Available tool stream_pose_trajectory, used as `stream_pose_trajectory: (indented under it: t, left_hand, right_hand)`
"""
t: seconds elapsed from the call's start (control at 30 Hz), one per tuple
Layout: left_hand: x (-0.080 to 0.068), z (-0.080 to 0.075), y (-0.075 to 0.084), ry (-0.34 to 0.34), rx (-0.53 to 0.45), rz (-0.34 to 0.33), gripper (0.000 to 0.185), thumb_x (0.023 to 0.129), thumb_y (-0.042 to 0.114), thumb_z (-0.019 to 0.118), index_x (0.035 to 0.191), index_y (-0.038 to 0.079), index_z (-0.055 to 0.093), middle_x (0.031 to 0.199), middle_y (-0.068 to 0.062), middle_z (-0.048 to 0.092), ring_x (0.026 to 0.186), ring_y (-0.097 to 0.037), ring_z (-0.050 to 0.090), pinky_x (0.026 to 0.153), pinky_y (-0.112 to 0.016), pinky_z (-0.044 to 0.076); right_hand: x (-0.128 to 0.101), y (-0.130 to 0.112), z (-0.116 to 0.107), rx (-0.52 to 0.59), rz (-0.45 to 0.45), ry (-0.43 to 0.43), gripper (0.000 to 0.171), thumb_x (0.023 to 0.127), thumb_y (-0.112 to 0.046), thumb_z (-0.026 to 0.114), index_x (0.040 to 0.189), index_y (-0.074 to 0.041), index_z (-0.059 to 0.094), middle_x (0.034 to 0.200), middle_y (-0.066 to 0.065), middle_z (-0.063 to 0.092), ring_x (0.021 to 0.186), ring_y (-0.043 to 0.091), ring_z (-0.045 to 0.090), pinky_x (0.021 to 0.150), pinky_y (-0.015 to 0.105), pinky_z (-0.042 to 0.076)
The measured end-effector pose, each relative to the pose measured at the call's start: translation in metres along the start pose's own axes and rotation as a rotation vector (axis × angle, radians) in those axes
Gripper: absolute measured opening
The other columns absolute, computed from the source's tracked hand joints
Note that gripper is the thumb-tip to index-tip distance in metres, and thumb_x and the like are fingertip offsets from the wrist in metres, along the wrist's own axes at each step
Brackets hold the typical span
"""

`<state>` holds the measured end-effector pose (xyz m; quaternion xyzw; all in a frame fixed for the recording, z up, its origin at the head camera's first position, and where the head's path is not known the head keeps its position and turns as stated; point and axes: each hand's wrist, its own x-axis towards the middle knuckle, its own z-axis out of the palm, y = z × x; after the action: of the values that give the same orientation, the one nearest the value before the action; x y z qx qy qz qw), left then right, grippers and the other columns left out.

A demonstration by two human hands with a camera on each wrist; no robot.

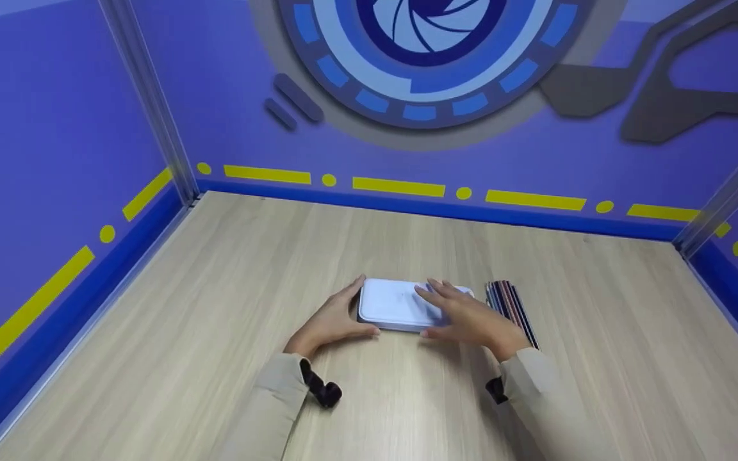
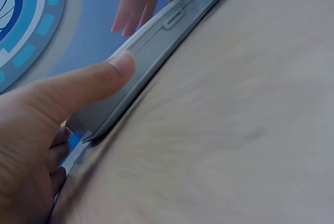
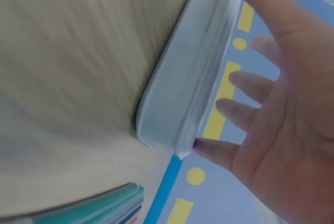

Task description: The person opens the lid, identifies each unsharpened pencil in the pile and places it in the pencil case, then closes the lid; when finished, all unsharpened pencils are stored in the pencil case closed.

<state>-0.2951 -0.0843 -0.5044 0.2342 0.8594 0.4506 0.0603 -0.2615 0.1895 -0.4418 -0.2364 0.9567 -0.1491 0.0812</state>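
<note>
Head view: flat white tin case [image 1: 401,307] lying on wooden table [image 1: 215,307], long axis left to right. Left hand [image 1: 334,320] gripping its left end, thumb on near edge. Right hand [image 1: 468,317] resting flat on lid, fingers straight. Colored pencils [image 1: 513,310] just beside, right.

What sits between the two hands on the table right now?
The flat white tin case, lid closed. The left hand holds its left end and the right hand lies over its right half. The head view shows this.
</note>
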Motion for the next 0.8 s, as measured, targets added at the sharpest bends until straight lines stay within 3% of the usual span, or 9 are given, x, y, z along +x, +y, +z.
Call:
stream_pose_trajectory:
  t: [0.27, 0.57, 0.8]
  left_hand:
    - [0.0004, 0.0019, -0.0019, 0.007, -0.008, 0.006, 0.105, 0.070, 0.036, 0.085, 0.151, 0.002, 0.026, 0.154, -0.020, 0.031, 0.144, -0.034, 0.027, 0.119, -0.045, 0.025]
    - [0.0012, 0.0013, -0.0028, 0.023, -0.003, 0.020, 0.101, 0.069, 0.034, 0.086, 0.149, 0.003, 0.032, 0.151, -0.018, 0.038, 0.142, -0.034, 0.032, 0.118, -0.046, 0.027]
    - [-0.0013, 0.0046, -0.0009, 0.027, 0.004, -0.012, 0.101, 0.069, 0.034, 0.087, 0.150, 0.007, 0.032, 0.151, -0.018, 0.038, 0.142, -0.037, 0.029, 0.119, -0.049, 0.023]
  right_hand:
    - [0.0015, -0.0061, 0.0088, -0.237, -0.002, 0.060, 0.072, 0.082, -0.045, 0.071, 0.145, -0.024, 0.043, 0.153, 0.014, 0.037, 0.139, 0.039, 0.036, 0.109, 0.058, 0.035]
    - [0.0015, -0.0078, 0.0093, -0.455, -0.141, 0.091, 0.068, 0.085, -0.046, 0.067, 0.143, -0.017, 0.047, 0.143, 0.020, 0.049, 0.124, 0.042, 0.053, 0.095, 0.051, 0.051]
    - [0.0008, -0.0054, 0.0098, -0.580, -0.226, 0.107, 0.066, 0.085, -0.047, 0.066, 0.140, -0.014, 0.050, 0.135, 0.021, 0.056, 0.113, 0.041, 0.061, 0.086, 0.045, 0.057]
